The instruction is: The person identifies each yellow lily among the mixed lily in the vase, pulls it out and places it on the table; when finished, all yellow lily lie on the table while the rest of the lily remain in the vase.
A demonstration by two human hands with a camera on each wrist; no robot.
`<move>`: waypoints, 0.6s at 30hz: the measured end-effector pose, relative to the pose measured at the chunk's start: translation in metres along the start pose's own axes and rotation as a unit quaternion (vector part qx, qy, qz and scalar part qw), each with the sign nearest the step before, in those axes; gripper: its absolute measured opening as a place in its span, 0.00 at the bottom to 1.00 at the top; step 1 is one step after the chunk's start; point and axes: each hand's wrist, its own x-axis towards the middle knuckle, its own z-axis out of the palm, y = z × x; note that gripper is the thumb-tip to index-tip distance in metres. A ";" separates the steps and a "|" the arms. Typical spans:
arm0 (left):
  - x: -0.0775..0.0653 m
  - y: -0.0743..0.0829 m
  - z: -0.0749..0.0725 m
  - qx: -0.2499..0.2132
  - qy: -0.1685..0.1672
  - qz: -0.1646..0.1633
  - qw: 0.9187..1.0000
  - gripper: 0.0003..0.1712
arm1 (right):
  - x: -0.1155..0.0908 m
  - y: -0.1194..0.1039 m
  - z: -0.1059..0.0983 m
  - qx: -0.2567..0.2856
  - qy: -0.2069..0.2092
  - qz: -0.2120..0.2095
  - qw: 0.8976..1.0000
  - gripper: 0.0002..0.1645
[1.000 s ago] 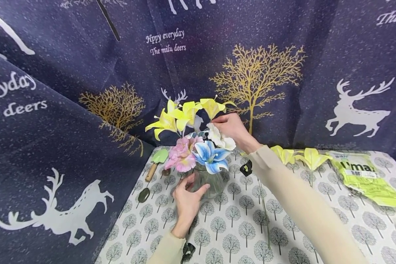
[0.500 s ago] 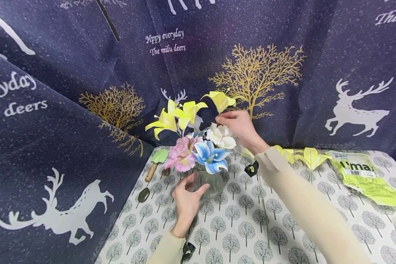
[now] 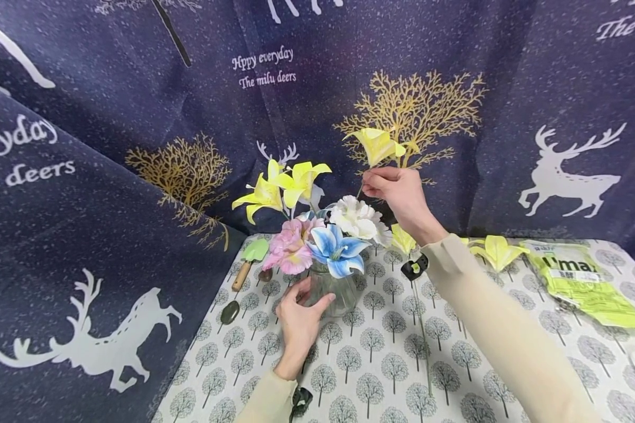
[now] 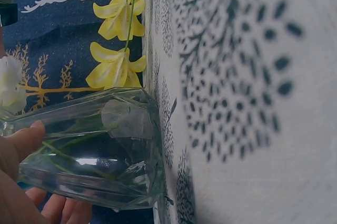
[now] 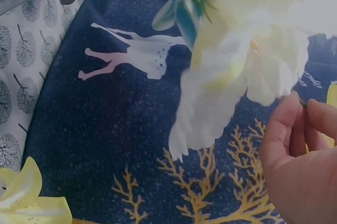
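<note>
a: which step, would you say?
b: placing or angling one yellow lily, i'd judge. right hand pinches its stem just below the bloom, above the white flower. stem slants down behind that flower; lower end hidden, so cannot tell whether it sits in the vase.
a: and the left hand?
b: curled on the glass vase, thumb one side, fingers the other. vase upright on the patterned cloth; blue flower and pink flower at its mouth.
a: next move calls for?
b: probably settling the stem's depth and tilt without shoving the white petals, then letting go. vase wants steadying meanwhile; a tall stem could tug it.
</note>
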 end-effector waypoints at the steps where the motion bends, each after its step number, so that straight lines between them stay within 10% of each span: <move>1: 0.000 0.000 0.000 0.000 0.001 0.004 1.000 0.34 | 0.000 -0.001 -0.001 0.012 0.001 -0.003 1.000 0.15; 18: 0.000 0.000 0.001 -0.011 -0.001 -0.007 1.000 0.33 | -0.005 -0.026 -0.025 0.137 0.048 -0.064 0.987 0.03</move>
